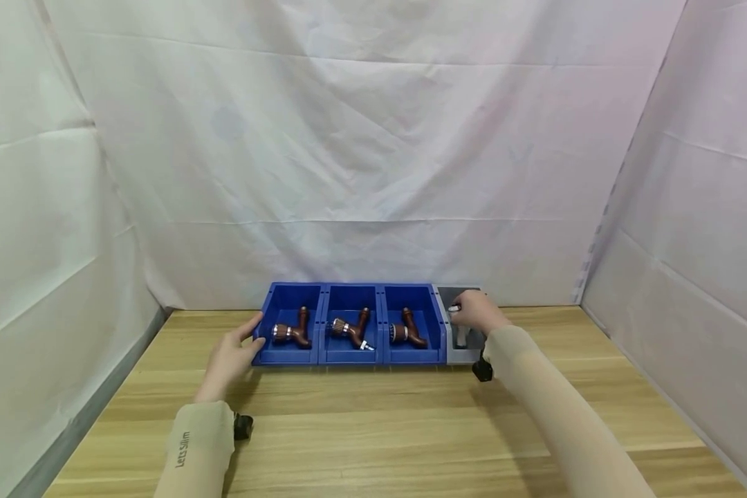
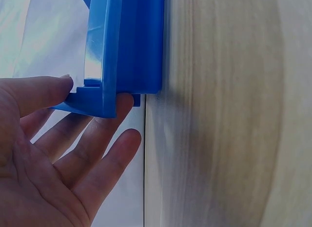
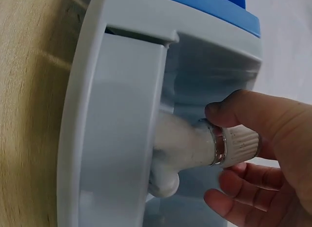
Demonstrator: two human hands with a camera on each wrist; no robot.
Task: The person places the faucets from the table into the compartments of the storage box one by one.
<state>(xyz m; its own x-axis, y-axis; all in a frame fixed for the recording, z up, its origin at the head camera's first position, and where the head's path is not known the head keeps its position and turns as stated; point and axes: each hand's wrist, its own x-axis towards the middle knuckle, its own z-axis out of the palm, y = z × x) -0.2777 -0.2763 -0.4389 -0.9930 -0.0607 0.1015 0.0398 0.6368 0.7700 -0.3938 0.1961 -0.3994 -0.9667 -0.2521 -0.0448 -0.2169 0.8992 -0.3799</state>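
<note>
In the head view, my left hand [image 1: 229, 354] holds the left edge of the leftmost blue bin [image 1: 286, 357]. The left wrist view has its thumb on the rim and fingertips [image 2: 126, 102] against the outer side. My right hand [image 1: 478, 312] reaches into the grey bin [image 3: 119, 95] at the row's right end. There, the thumb and fingers grip the ribbed knob of a white tap [image 3: 187, 146], near its shiny metal ring. The tap's lower end is partly hidden behind the bin's front wall. A brown tap [image 1: 299, 336] lies in the leftmost bin.
Two more blue bins hold a brown tap [image 1: 353, 335] with a silver spout tip and another brown tap [image 1: 416, 339]. The bins stand joined in a row on the wooden table [image 1: 361, 429], before a white sheet [image 1: 361, 173]. White sheets hang at both sides.
</note>
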